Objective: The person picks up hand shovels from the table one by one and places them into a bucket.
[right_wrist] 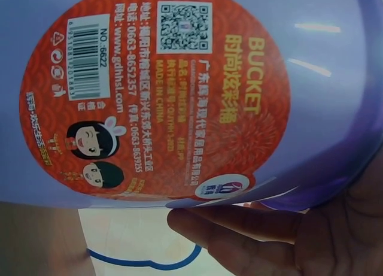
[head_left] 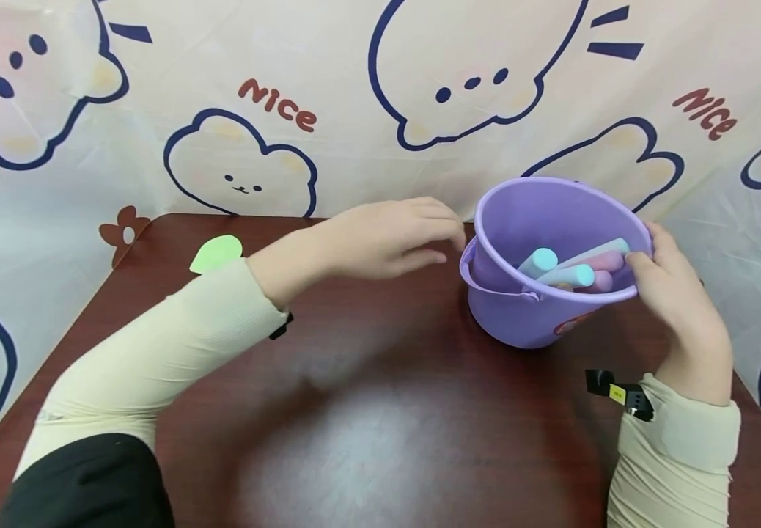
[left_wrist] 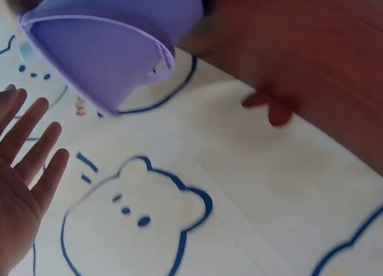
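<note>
A purple bucket (head_left: 519,315) leans to one side on the table, its mouth facing me. Several thick round-ended sticks, light blue (head_left: 539,262) and pink (head_left: 606,261), lie inside. My right hand (head_left: 680,293) grips the bucket's rim on the right, thumb over the edge and fingers outside. A red label (right_wrist: 155,96) covers much of the bucket wall in the right wrist view. By the left rim and the hanging handle (head_left: 495,290) is my left hand (head_left: 394,238), its fingers relaxed and holding nothing. Those fingers look spread in the left wrist view.
The dark red-brown table (head_left: 367,440) runs back to a pale cloth backdrop (head_left: 347,169) printed with cartoon bears and flowers. A light green leaf shape (head_left: 217,254) shows at the table's back left, partly behind my left sleeve (head_left: 176,337).
</note>
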A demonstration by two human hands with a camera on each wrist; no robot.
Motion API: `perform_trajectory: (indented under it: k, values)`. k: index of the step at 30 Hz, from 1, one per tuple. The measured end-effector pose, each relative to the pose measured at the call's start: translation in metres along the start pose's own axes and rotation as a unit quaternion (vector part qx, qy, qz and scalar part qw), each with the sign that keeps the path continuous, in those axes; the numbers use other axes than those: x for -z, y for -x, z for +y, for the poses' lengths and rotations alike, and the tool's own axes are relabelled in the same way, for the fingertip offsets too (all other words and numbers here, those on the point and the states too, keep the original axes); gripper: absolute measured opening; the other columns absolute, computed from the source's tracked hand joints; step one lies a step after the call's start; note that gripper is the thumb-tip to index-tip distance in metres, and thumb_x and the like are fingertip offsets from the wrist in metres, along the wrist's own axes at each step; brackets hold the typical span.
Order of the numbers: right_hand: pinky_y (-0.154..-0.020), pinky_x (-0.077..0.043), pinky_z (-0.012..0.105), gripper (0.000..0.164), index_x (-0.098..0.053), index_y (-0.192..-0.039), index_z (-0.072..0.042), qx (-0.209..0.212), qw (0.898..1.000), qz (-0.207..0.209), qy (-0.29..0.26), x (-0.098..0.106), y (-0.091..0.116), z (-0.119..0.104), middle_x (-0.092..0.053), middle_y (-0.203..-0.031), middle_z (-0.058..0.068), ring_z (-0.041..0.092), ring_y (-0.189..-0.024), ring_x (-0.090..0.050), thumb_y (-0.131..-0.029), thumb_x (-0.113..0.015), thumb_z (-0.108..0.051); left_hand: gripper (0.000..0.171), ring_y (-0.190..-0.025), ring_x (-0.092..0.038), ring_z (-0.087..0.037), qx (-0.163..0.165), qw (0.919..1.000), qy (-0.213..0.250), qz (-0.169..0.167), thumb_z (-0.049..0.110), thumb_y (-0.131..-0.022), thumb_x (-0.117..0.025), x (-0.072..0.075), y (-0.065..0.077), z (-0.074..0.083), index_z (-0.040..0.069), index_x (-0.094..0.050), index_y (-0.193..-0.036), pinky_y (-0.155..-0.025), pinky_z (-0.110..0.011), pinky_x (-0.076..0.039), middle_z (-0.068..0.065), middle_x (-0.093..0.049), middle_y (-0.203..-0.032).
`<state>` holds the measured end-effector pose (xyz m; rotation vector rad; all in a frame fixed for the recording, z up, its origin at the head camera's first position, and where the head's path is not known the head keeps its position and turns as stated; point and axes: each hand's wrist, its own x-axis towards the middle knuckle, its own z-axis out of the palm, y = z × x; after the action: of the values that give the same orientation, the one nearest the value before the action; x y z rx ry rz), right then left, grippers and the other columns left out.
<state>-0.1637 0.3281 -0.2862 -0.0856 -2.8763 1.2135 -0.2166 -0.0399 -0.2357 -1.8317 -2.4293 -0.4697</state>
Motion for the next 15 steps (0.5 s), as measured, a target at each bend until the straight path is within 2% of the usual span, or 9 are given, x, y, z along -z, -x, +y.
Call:
perform_trajectory:
  k: [4, 7, 12, 15]
  values:
    - [-0.111, -0.013, 0.076, 0.063, 0.001, -0.157, 0.002, -0.009, 1.000, 0.003, -0.007, 0.002, 0.003, 0.002, -0.015, -0.155, 0.040, 0.059, -0.135, -0.021, -0.104, -0.022, -0.023, 0.015, -0.120, -0.055, -0.018, 0.033, 0.9991, -0.026, -0.011, 0.014, -0.101, -0.056, 0.009, 0.015, -0.005, 0.010, -0.065, -0.113, -0.107, -0.032, -0.042, -0.001, -0.065, -0.113]
    - [-0.110, -0.013, 0.076, 0.063, 0.001, -0.157, 0.002, -0.011, 1.000, 0.004, -0.009, 0.001, 0.003, 0.002, -0.016, -0.155, 0.039, 0.058, -0.135, -0.021, -0.104, -0.022, -0.025, 0.017, -0.115, -0.057, -0.018, 0.073, 0.9965, -0.033, -0.025, 0.007, -0.101, -0.053, 0.014, 0.030, -0.008, 0.011, -0.065, -0.111, -0.101, -0.034, -0.047, -0.001, -0.065, -0.114]
    - [-0.111, -0.014, 0.075, 0.063, 0.001, -0.156, 0.003, -0.010, 1.000, 0.001, -0.013, 0.000, 0.003, -0.002, -0.016, -0.155, 0.040, 0.058, -0.136, -0.021, -0.104, -0.023, -0.022, 0.039, -0.112, -0.059, -0.019, 0.162, 0.9826, -0.068, -0.059, -0.011, -0.091, -0.044, 0.015, 0.068, -0.018, 0.013, -0.066, -0.113, -0.093, -0.038, -0.052, -0.002, -0.065, -0.117]
    - [-0.113, -0.013, 0.074, 0.063, 0.000, -0.156, 0.003, -0.009, 1.000, 0.003, -0.012, 0.001, 0.002, -0.003, -0.016, -0.155, 0.040, 0.059, -0.137, -0.021, -0.103, -0.023, -0.021, 0.044, -0.107, -0.061, -0.021, 0.189, 0.9767, -0.083, -0.061, -0.017, -0.085, -0.044, 0.014, 0.093, -0.026, 0.011, -0.066, -0.111, -0.090, -0.041, -0.053, -0.003, -0.066, -0.113]
